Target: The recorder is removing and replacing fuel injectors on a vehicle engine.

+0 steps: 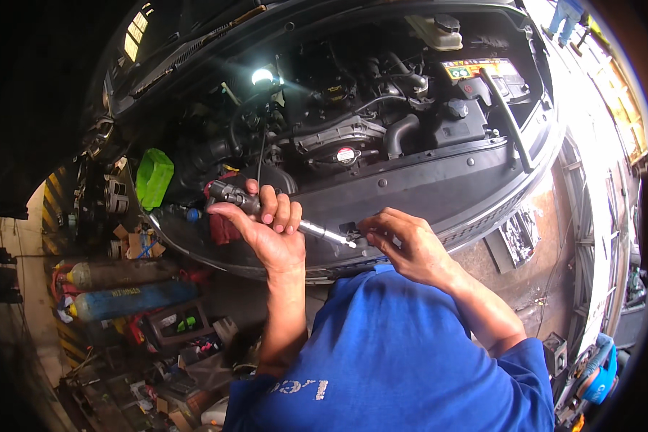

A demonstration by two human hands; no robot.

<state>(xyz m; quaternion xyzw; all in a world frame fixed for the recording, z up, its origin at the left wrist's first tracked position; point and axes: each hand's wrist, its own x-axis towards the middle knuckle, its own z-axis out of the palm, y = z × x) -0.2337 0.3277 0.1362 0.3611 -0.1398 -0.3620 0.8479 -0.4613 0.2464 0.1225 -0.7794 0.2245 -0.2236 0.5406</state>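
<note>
My left hand [270,227] is wrapped round what looks like a fuel injector [324,232], with a dark head and a bright silver stem. It lies slantwise above the car's front panel [439,183], its narrow pale tip pointing right. My right hand [414,245] is close to that tip, thumb and fingers pinched together. Whatever the pinch holds, if anything, is too small or hidden to make out. Beyond both hands is the engine [338,133] under the raised hood. A red cloth or pouch [223,227] lies on the panel's edge beside my left hand.
A lit work lamp [263,76] shines over the engine. A green plastic container [155,178] stands at the left, a battery [493,75] at the far right. A prop rod [507,119] slants over the right side. Gas cylinders [133,299] and loose parts lie on the floor.
</note>
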